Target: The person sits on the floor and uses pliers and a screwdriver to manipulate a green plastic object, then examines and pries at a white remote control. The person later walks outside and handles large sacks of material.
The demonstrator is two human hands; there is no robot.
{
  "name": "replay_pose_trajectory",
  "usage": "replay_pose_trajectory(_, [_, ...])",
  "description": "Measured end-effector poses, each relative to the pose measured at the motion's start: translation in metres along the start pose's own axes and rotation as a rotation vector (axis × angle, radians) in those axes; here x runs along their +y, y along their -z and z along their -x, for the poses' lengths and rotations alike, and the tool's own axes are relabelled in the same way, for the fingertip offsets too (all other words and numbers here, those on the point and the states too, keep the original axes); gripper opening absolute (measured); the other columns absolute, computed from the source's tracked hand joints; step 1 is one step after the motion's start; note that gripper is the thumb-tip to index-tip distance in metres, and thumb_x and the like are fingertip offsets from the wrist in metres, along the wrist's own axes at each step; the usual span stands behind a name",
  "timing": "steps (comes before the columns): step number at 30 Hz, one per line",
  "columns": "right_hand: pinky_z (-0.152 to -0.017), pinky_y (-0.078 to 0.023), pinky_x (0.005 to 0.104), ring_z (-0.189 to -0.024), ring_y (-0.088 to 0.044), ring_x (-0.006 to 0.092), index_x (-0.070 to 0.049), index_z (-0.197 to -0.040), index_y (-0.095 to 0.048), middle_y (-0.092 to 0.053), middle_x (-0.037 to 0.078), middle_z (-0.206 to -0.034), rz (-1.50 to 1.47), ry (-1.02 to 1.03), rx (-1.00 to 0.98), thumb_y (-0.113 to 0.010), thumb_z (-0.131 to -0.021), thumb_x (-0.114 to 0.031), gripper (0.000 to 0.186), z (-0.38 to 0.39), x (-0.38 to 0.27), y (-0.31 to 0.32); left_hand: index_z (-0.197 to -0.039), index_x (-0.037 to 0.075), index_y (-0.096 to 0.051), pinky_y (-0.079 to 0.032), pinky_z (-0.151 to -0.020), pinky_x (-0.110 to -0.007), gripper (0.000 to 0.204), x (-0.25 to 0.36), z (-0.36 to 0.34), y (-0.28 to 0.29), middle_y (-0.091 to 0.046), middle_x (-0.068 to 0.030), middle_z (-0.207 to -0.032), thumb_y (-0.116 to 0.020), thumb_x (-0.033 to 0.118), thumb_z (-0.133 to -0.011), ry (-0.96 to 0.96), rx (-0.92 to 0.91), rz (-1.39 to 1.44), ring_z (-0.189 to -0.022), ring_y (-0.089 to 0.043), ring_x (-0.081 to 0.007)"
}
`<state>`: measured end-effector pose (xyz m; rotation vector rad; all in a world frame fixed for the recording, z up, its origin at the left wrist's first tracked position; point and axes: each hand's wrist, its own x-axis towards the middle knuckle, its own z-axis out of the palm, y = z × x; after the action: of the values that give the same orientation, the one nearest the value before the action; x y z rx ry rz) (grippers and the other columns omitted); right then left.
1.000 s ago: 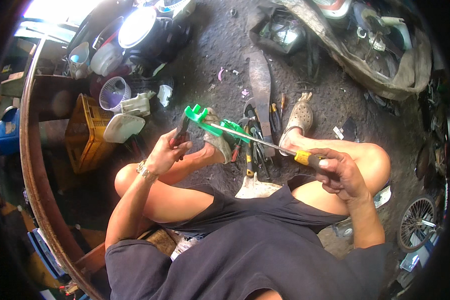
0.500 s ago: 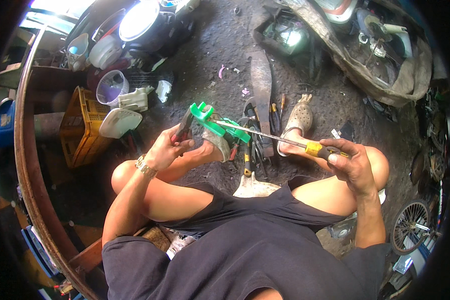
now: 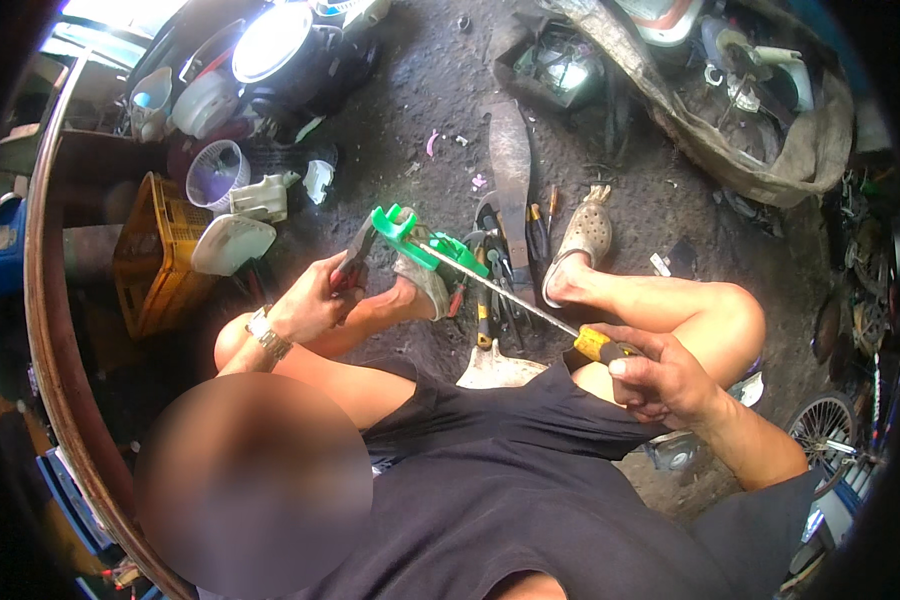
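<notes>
My left hand [image 3: 308, 303] is closed round the red handles of a pair of pliers [image 3: 354, 258]. The dark jaws grip one end of a bright green plastic part [image 3: 402, 234], held above my left shoe [image 3: 422, 286]. My right hand [image 3: 670, 372] grasps the yellow-and-black handle of a long screwdriver [image 3: 510, 296]. Its thin shaft runs up and left to the green part, with the tip at or in it; the exact contact is too small to tell. A blurred round patch hides part of my left arm.
Between my feet lie a broad worn metal blade [image 3: 511, 155] and several hand tools [image 3: 538, 235]. To the left stand a yellow crate [image 3: 150, 265], a clear plastic basket [image 3: 217, 175] and a white plastic piece [image 3: 232, 244]. A large sack [image 3: 790, 185] lies far right, a spoked wheel [image 3: 822, 428] nearer.
My right hand and the screwdriver handle have moved down and left toward my lap, so the shaft slants more steeply. The pliers still hold the green part, nearly in place.
</notes>
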<state>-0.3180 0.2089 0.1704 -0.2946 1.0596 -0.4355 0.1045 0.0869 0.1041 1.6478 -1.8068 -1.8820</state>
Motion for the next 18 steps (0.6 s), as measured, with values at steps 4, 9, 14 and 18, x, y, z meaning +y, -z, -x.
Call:
replay_pose_trajectory(4, [-0.041,-0.036,0.0219,-0.052,-0.045,0.0056,-0.007,-0.141,-0.053,-0.05,-0.001,-0.064,0.084,0.028,0.014,-0.066,-0.091,-0.013,0.053,-0.007,-0.003,0.004,-0.098,0.004,-0.049,-0.046,-0.053,-0.026,0.014,0.0,0.005,-0.002,-0.052,-0.0004,-0.072,-0.061,0.0,-0.091,0.007,-0.006,0.052,-0.058,-0.054,-0.0087])
replay_pose_trajectory(9, [-0.046,-0.041,0.028,-0.052,-0.05,0.0087,-0.005,-0.132,-0.061,-0.058,0.003,-0.072,1.326,1.167,0.229,-0.07,-0.079,-0.005,0.054,-0.026,0.005,0.014,-0.098,0.004,-0.049,-0.047,-0.053,-0.026,0.014,-0.012,0.006,-0.002,-0.052,-0.0002,-0.073,-0.06,-0.001,-0.091,-0.003,0.015,0.096,-0.058,-0.054,-0.0084])
replay_pose_trajectory(14, [-0.043,-0.038,0.0174,-0.063,-0.054,0.0069,-0.003,-0.141,-0.05,-0.061,0.004,-0.08,0.022,0.125,-0.064,-0.063,-0.093,-0.022,0.053,-0.01,-0.029,0.005,-0.098,0.004,-0.049,-0.048,-0.053,-0.026,0.013,-0.008,0.003,0.002,-0.052,0.0004,-0.075,-0.06,-0.001,-0.092,0.007,-0.008,0.077,-0.058,-0.054,-0.0079])
replay_pose_trajectory(18, [-0.051,-0.045,0.0258,-0.061,-0.056,0.0093,-0.004,-0.131,-0.061,-0.061,0.002,-0.083,0.546,0.338,0.078,-0.063,-0.094,-0.02,0.04,-0.027,-0.004,0.013,-0.096,0.004,-0.05,-0.048,-0.053,-0.025,0.012,-0.008,-0.006,0.002,-0.051,0.0007,-0.076,-0.059,-0.002,-0.092,0.004,0.007,0.114,-0.058,-0.054,-0.0079])
